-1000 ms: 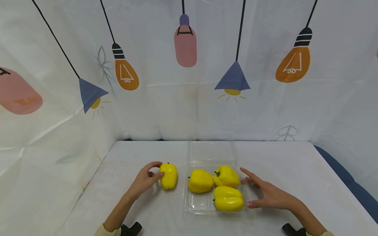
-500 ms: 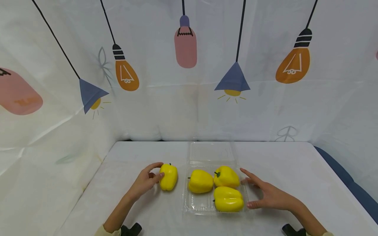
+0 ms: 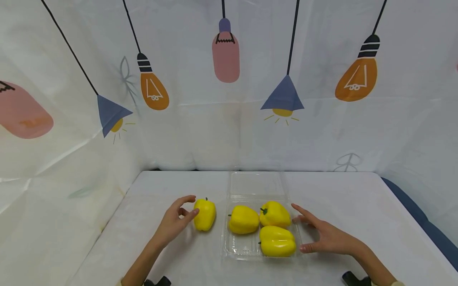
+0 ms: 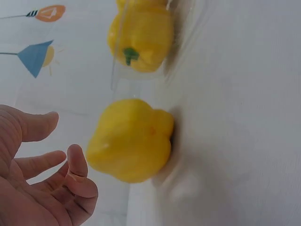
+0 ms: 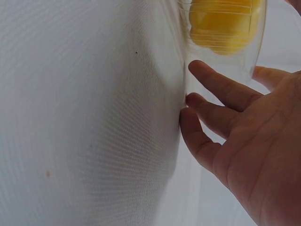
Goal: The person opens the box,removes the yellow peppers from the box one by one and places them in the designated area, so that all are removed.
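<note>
On the white tabletop, a yellow bell pepper (image 3: 205,215) stands by itself left of a clear plastic clamshell box (image 3: 236,250). My left hand (image 3: 174,221) is beside this pepper, its fingers loosely bent; the left wrist view has a gap between the fingers and the pepper (image 4: 131,141). Three more yellow bell peppers lie inside the box: one at the left (image 3: 243,219), one at the back right (image 3: 274,215) and one at the front right (image 3: 277,241). At the box's right side, my right hand (image 3: 323,236) holds its thumb and fingers spread, fingertips right at the wall.
The box's clear lid (image 3: 255,184) lies folded back toward the far edge of the table (image 3: 332,190). Behind hangs a white curtain (image 3: 200,131) printed with lamps and bulbs. Something dark blue (image 3: 411,202) shows past the table's right edge.
My left hand has let go of the lone pepper and drawn slightly back to the left. That pepper has tilted a little; my right hand and the box stay put.
</note>
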`<state>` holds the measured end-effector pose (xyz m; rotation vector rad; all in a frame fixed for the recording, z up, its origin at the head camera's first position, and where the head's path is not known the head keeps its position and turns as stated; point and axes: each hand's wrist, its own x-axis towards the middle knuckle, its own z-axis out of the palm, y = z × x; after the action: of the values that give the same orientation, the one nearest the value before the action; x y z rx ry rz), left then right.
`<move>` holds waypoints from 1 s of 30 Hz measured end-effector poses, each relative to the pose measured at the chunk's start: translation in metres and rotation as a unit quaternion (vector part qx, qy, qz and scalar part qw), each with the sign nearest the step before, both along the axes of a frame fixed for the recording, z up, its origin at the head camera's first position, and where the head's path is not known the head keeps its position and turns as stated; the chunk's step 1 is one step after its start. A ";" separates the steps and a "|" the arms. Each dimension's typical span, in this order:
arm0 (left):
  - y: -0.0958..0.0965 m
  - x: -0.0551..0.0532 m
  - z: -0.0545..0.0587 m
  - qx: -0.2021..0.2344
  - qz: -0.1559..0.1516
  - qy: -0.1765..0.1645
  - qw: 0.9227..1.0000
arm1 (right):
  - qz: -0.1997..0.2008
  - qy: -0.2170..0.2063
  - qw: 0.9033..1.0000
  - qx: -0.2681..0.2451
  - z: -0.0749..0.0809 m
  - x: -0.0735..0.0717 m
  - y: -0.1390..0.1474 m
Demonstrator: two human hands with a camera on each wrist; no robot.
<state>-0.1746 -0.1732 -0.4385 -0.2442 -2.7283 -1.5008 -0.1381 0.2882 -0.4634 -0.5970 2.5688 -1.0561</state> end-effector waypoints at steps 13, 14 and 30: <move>0.025 0.020 0.016 0.009 -0.035 0.017 0.999 | 0.005 0.009 1.000 0.002 -0.001 -0.001 0.001; 0.027 0.022 0.017 0.009 -0.038 0.017 0.999 | 0.006 0.008 1.000 0.002 -0.001 -0.001 0.001; 0.063 0.039 0.024 -0.003 -0.105 -0.007 0.994 | 0.009 0.011 1.000 0.003 0.001 -0.002 0.002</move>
<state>-0.1360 -0.1097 -0.4149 -0.5389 -2.7933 -1.5453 -0.1400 0.2900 -0.4624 -0.6335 2.5790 -1.0423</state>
